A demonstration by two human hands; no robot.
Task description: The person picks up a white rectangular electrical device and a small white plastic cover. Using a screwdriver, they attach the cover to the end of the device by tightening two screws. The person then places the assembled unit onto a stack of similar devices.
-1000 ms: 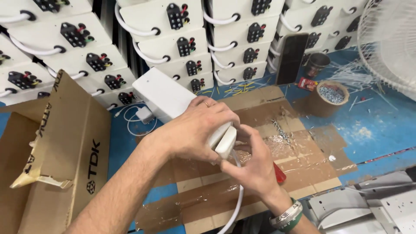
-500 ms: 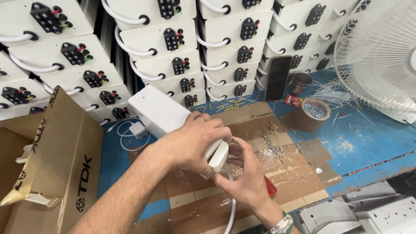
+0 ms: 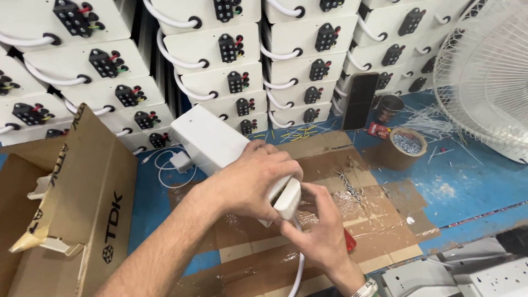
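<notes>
White box (image 3: 212, 137) gripped under left hand (image 3: 250, 184); right hand (image 3: 319, 236) at its end.

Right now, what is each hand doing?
Left hand: closed around the white rectangular plastic box.
Right hand: fingers pinched at the box's near end, by the white cable.

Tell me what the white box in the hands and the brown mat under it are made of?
White box: probably painted metal or hard plastic; smooth, matte, crisp edges. Brown mat: flattened cardboard, patched with shiny, crinkled clear tape.
</notes>
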